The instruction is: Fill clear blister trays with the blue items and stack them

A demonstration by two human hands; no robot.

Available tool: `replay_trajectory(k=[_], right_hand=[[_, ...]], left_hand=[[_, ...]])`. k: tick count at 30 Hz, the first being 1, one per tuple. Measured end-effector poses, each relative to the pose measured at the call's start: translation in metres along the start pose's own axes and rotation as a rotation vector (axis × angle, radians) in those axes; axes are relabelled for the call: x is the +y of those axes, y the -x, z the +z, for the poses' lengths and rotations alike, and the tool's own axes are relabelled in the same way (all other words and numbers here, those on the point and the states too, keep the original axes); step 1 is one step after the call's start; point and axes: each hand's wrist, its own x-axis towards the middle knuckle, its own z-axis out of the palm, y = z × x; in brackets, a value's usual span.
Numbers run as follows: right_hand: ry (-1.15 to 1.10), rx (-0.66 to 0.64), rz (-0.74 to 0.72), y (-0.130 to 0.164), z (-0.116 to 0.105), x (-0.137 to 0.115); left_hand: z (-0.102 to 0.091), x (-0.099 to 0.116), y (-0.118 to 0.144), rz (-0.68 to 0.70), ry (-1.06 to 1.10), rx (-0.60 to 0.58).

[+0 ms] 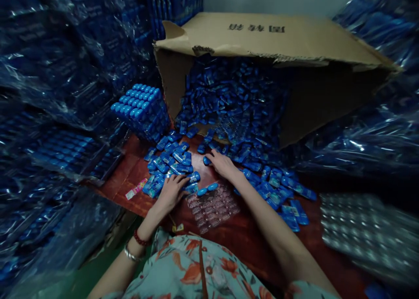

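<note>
Small blue capsule-shaped cases (pixel 170 159) lie loose on the red tabletop (pixel 248 238), spilled from the tipped cardboard box (pixel 271 37) behind the clear blister tray (pixel 212 205), within easy reach. The left hand (pixel 172 190), just left of the tray, curls loosely over cases; whether its fingers grip one I cannot tell. The right hand (pixel 222 163), beyond the tray, lies spread, pinching nothing visible. Two cases (pixel 207 188) sit at the tray's far edge.

Small blue capsule-shaped cases (pixel 170 159) lie loose in a heap on the dark red counter (pixel 242 238), some flat, some tilted, spilling from the tipped cardboard box. Two of them (pixel 207 188) rest side by side at the far edge of a clear plastic blister tray (pixel 214 209), whose other pockets show bare
</note>
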Motion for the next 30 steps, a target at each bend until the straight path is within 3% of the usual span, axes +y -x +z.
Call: replay_trajectory(k=[7,11,14,18,21,23,26,30], right_hand=[[-0.040,-0.006,0.195,0.026,0.001,0.007],[-0.227,0.164,0.376,0.059,0.021,-0.004],[-0.432,0.303,0.395,0.081,0.035,-0.014],[-0.777,0.548,0.554,0.104,0.044,-0.020],[-1.108,0.689,0.696,0.124,0.049,-0.023],[-1.297,0.702,0.718,0.138,0.052,-0.027],[-1.410,0.622,0.677,0.158,0.059,-0.039],[-1.222,0.603,0.501,0.165,0.067,-0.058]], left_hand=[[0.001,-0.030,-0.019,0.070,0.030,0.089],[0.001,-0.024,-0.014,0.096,-0.028,0.119],[0.000,-0.017,-0.012,0.069,-0.038,0.103],[-0.003,-0.018,-0.013,-0.047,-0.071,0.076],[-0.004,-0.024,-0.011,-0.047,-0.162,0.047],[-0.002,-0.029,-0.008,-0.014,-0.171,0.055],[0.002,-0.036,-0.002,0.015,-0.084,0.091],[0.000,-0.036,0.012,0.007,0.116,0.176]])
